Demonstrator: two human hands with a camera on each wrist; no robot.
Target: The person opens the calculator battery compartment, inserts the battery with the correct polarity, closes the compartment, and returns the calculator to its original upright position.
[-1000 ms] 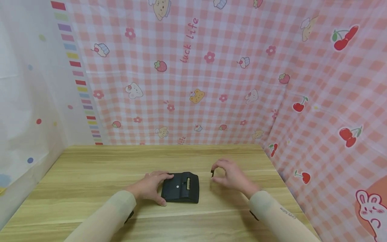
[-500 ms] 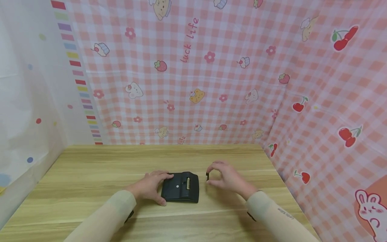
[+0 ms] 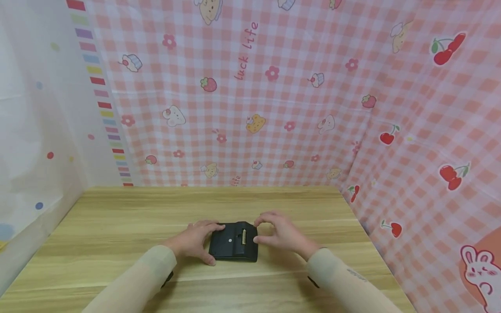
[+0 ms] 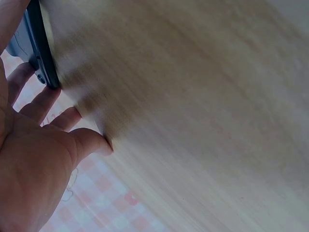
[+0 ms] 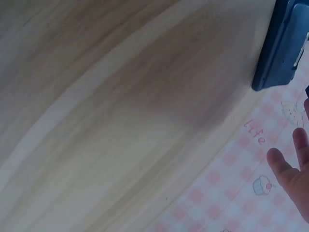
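A black, wedge-shaped device that looks like a calculator [image 3: 225,250] lies back side up on the table, its small compartment uncovered. Inside that compartment sits a brass-coloured battery [image 3: 244,237]. My left hand [image 3: 194,241] holds the device by its left part, thumb at the near edge and fingers at the far edge. At the device's right edge my right hand [image 3: 282,234] pinches a small black battery cover [image 5: 307,91] between thumb and fingertips. In the head view the cover blends with the black casing; in the right wrist view only a sliver of it shows.
The wood-grain table [image 3: 129,230] carries the device and both forearms. A pink checked cloth [image 3: 235,108] hangs behind the table and along its right side. A white cloth [image 3: 39,130] hangs on the left.
My right hand has moved left, bringing the small cover from beside the device to its right edge. The left hand and the device have stayed in place.
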